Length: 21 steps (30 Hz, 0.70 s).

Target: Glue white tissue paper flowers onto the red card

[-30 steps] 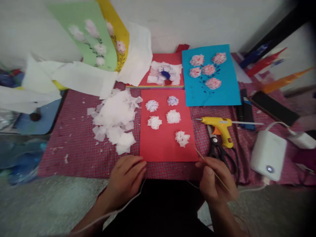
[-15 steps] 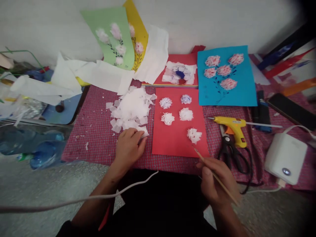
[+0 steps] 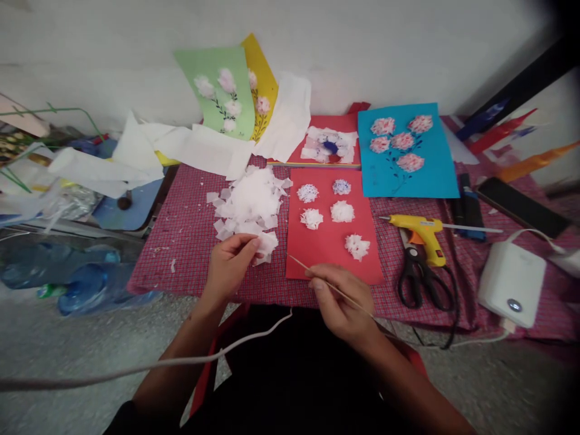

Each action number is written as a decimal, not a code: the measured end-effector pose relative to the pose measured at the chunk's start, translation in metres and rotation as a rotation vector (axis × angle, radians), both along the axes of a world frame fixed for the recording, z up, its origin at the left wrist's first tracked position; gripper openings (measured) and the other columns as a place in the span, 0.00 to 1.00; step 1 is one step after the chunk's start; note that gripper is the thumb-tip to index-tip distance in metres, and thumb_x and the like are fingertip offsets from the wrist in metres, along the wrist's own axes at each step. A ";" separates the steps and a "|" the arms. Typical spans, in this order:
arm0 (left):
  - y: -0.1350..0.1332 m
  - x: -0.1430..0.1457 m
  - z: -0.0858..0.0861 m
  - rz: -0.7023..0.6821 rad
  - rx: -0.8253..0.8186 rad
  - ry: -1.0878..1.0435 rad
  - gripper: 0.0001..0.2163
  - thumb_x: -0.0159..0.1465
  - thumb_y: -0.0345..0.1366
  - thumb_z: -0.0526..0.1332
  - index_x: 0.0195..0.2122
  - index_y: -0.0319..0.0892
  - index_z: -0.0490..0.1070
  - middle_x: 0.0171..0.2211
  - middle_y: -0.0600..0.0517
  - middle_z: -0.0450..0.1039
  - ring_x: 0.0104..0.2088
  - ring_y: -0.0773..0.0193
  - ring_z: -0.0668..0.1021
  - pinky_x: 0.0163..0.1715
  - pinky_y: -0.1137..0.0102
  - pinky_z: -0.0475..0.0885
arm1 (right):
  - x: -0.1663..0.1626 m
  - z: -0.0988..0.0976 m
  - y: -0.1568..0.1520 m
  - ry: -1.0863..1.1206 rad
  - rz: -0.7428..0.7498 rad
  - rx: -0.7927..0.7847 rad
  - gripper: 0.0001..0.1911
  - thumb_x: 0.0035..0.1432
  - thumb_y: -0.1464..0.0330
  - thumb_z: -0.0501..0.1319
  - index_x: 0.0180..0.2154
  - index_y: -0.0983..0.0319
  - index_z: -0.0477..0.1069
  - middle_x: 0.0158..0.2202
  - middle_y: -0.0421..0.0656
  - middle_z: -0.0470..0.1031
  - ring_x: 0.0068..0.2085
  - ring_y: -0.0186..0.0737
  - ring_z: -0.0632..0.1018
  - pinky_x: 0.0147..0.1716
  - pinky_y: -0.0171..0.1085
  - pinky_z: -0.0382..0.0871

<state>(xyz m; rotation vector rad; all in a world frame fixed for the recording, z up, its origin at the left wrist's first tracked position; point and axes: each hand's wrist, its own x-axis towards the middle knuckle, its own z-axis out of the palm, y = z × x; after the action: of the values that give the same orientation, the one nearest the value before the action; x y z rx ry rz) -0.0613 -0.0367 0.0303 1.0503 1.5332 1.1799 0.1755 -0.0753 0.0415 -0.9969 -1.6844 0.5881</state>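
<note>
Head camera looks down on the left hand [image 3: 229, 269], curled and pinching white tissue squares [image 3: 267, 246] just beside a loose tissue pile [image 3: 251, 202]. The right hand [image 3: 342, 299] grips a thin wooden stick [image 3: 302, 266] between thumb and fingers, its tip at the left edge of a red card [image 3: 317, 251] bearing white tissue flowers [image 3: 342, 211], on a checked cloth-covered bench [image 3: 181, 269].
</note>
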 end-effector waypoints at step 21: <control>-0.028 0.024 -0.001 -0.224 0.005 -0.225 0.10 0.63 0.38 0.68 0.43 0.43 0.83 0.36 0.48 0.84 0.32 0.62 0.83 0.37 0.66 0.80 | -0.017 -0.012 -0.015 0.271 0.017 -0.229 0.08 0.67 0.69 0.61 0.46 0.57 0.78 0.37 0.43 0.83 0.31 0.38 0.82 0.32 0.39 0.80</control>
<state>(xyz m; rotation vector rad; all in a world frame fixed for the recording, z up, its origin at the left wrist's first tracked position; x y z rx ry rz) -0.0376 -0.0648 0.0296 1.0255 1.2068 1.1045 0.1581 -0.0899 0.0291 -1.0141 -1.4084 0.9011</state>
